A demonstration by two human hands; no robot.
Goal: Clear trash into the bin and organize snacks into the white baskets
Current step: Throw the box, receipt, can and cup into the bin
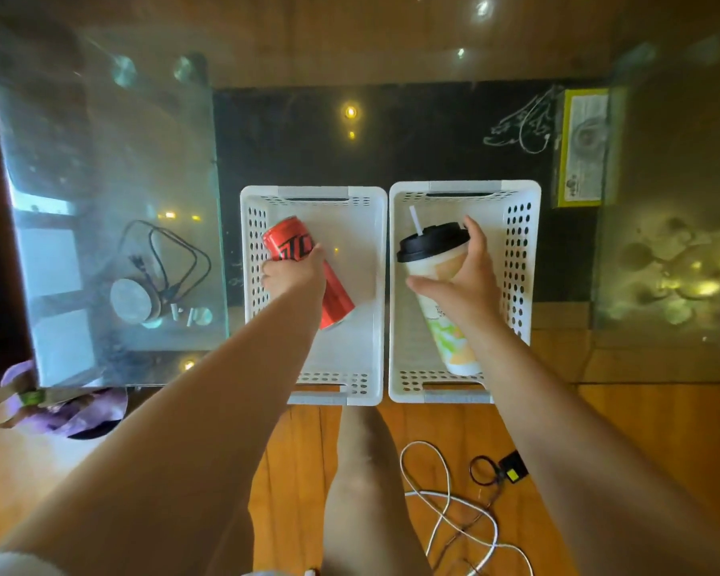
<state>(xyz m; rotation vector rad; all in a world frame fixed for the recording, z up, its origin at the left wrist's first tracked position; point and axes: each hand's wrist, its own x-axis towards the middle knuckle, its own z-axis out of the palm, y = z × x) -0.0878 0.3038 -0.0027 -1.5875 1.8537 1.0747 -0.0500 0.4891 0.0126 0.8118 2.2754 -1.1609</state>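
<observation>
From the head view I look straight down on a glass table [391, 56] with two white baskets side by side at the centre, their long sides touching or nearly so. My left hand [294, 274] is inside the left basket [373, 284], clamped round the middle of a red drinks can [308, 270] that lies tilted, its top toward 11 o'clock and its base toward 5 o'clock; I judge the can is being laid on its side because that way it sits low and cannot topple. My right hand [460, 280] is in the right basket [533, 264], fingers spread and wrapped on a lidded takeaway cup [437, 259] with a black lid and a white straw [415, 220] poking out toward 12 o'clock; the cup leans with its foot near the basket's near wall at 6 o'clock. Whether either drink already rests on the basket floor I cannot tell. One item per basket suggests I am sorting drinks apart, both hands working at once. At 9 o'clock from the baskets, under the glass, lies a round charger puck with a coiled black cable [163, 259]; at 2 o'clock a yellow-edged box [580, 147] sits beside the dark mat [391, 139]. Below, at 6 o'clock on the wooden floor, a white cable [445, 492] loops beside my leg, and a purple cloth [59, 409] lies at 8 o'clock. No bin shows, so trash clearing cannot be judged here.
</observation>
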